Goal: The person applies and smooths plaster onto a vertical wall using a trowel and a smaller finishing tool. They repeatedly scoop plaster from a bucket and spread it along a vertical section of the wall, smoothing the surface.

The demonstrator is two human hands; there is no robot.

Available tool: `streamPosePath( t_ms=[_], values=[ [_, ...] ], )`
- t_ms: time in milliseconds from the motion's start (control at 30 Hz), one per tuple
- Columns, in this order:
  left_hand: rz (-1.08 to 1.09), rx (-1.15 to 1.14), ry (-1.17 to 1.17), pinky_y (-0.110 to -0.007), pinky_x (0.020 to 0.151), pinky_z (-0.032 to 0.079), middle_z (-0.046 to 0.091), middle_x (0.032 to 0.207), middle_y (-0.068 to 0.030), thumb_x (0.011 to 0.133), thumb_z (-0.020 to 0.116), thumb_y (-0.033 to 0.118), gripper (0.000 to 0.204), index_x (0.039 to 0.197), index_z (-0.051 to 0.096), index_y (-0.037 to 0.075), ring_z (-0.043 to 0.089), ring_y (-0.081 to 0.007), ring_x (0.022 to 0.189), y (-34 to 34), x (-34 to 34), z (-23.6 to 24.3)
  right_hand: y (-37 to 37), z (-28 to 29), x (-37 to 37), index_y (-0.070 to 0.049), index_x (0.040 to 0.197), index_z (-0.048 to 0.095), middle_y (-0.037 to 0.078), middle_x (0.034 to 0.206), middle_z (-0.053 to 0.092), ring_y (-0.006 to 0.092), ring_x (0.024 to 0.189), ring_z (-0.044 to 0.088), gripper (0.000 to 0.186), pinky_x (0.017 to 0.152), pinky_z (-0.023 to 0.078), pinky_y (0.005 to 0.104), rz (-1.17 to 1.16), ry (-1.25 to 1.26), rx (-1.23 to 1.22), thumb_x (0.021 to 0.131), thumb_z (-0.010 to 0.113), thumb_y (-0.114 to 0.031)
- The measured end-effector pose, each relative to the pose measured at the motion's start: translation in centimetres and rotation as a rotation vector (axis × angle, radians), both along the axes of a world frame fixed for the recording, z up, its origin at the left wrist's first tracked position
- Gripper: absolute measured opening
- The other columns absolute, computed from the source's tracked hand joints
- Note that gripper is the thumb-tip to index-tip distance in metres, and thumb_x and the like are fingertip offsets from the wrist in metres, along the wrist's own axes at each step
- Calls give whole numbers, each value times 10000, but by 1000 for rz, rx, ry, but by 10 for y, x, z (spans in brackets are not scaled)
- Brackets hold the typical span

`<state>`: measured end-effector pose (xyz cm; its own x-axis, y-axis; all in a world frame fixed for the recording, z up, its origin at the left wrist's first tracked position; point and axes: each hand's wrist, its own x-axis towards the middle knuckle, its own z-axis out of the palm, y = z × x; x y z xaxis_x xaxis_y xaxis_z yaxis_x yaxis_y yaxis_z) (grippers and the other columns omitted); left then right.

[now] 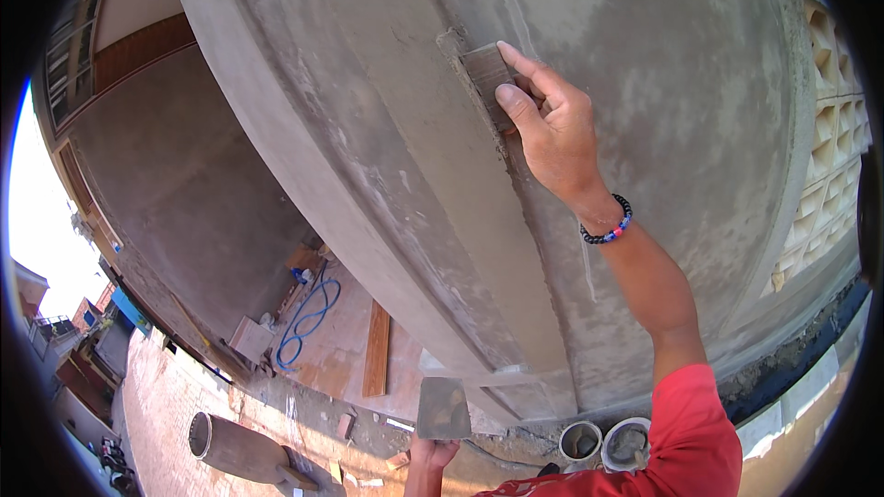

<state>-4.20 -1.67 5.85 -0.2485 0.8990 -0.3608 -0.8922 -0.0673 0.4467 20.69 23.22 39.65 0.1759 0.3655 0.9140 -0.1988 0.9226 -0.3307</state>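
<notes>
My right hand is closed on a small flat grey rectangular board, pinched between thumb and fingers. The board's edge presses against the side of a raised strip of wet mortar that runs down the grey wall. A ridge of mortar clings at the board's upper corner. Low in the picture, my left hand grips a square grey mortar board from below, partly hidden by it. Some mortar seems smeared on its face.
Two buckets, one with mortar and one beside it, stand at the wall's foot. Left of the wall's corner lie a wooden plank and a coiled blue hose. A grey barrel lies on the paving. Pierced blocks fill the right.
</notes>
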Motion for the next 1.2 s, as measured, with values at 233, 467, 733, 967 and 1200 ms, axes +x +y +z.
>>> streamPosePath(
  t_ms=[233, 467, 733, 967, 1200],
  values=[
    [-18, -34, 95, -341, 750, 565, 653, 1066, -63, 913, 538, 211, 262, 1130, 591, 74, 650, -219, 933, 8, 23, 15, -4, -99, 24, -3, 1270, 552, 75, 1044, 668, 76, 786, 604, 365, 649, 501, 232, 127, -105, -87, 909, 558, -60],
    [-52, 18, 113, -337, 739, 561, 653, 1048, -63, 917, 530, 210, 267, 1142, 588, 78, 648, -214, 914, 9, 22, 14, 1, -19, 38, 28, 1295, 507, 95, 975, 668, 113, 789, 610, 389, 639, 526, 250, 412, 71, -121, 919, 541, -65],
    [-57, 91, 40, -348, 809, 564, 636, 1128, -81, 911, 544, 219, 310, 1178, 571, 65, 634, -242, 1007, 3, 13, -1, 6, 51, 15, 8, 1264, 549, 97, 950, 673, 122, 805, 616, 379, 625, 545, 262, 199, -44, -70, 902, 572, -99],
    [21, -17, 17, -339, 737, 556, 655, 1028, -78, 922, 510, 199, 262, 1138, 577, 66, 649, -220, 904, 5, 19, 1, -9, -38, 12, -1, 1285, 537, 122, 1136, 625, 141, 1000, 598, 385, 772, 524, 257, 243, -84, -191, 915, 585, -95],
    [-89, 25, 42, -347, 743, 550, 647, 1053, -94, 922, 507, 185, 265, 1132, 571, 36, 645, -227, 910, 23, 24, -5, -22, -172, 30, 25, 1305, 505, 138, 1174, 611, 167, 1074, 580, 421, 927, 459, 299, 241, -120, -347, 912, 599, -91]
  ],
)
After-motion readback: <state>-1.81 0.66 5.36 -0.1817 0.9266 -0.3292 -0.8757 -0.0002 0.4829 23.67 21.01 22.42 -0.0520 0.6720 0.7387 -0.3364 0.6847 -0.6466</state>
